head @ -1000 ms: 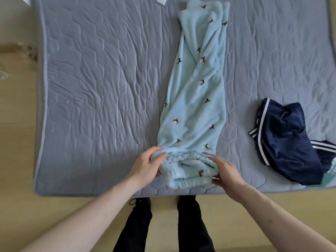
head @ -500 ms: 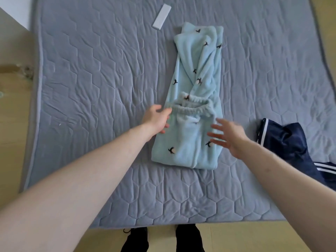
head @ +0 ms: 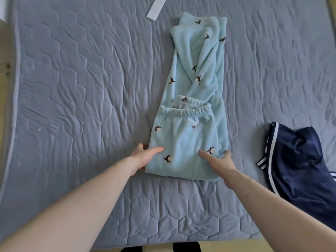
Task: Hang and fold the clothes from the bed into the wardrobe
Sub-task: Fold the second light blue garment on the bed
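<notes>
The light blue fleece trousers [head: 189, 124] lie mid-frame on the grey quilted bed [head: 72, 88], waistband folded up over the legs. The left hand [head: 143, 157] pinches the near left corner, the right hand [head: 220, 160] the near right. Half a second ago both hands were higher, near the waistband, the right one spread.

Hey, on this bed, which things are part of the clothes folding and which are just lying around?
Part of the job:
light blue fleece trousers, half folded, left hand and right hand on them
navy striped garment, unfolded
bed

Lying around:
white flat strip near the far edge
</notes>
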The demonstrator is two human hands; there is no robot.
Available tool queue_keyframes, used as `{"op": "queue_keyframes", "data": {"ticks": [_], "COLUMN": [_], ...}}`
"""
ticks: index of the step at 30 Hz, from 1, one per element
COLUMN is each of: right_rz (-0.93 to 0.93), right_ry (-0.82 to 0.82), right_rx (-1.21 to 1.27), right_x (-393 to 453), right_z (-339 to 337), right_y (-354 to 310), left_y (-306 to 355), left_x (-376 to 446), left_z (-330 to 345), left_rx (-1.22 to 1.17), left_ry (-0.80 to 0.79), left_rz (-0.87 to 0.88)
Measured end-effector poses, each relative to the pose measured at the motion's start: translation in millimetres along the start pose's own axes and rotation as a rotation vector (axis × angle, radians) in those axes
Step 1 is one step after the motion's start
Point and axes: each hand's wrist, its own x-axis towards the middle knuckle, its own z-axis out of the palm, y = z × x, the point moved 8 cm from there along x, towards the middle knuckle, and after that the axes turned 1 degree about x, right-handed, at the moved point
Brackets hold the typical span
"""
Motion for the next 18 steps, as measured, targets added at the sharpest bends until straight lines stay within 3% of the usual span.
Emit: {"op": "queue_keyframes", "data": {"ticks": [6,14,18], "right_rz": [-0.046,-0.074,-0.038], "right_ry": [-0.038,-0.054,-0.086], "right_rx": [0.081,0.019,-0.001], "right_x": [3,-39,-69], "right_z": [8,4,11], "right_y": [1,22,58], "left_y": [-2,-21,-58], "left_x": [-2,-44,-74], "left_z": [14,-3,1], "left_rx": [-0.078,0.06,0.095], "left_ry": [-0.093,0.023,-0.023], "left_rz": [0.015,0.095,0.062]}}
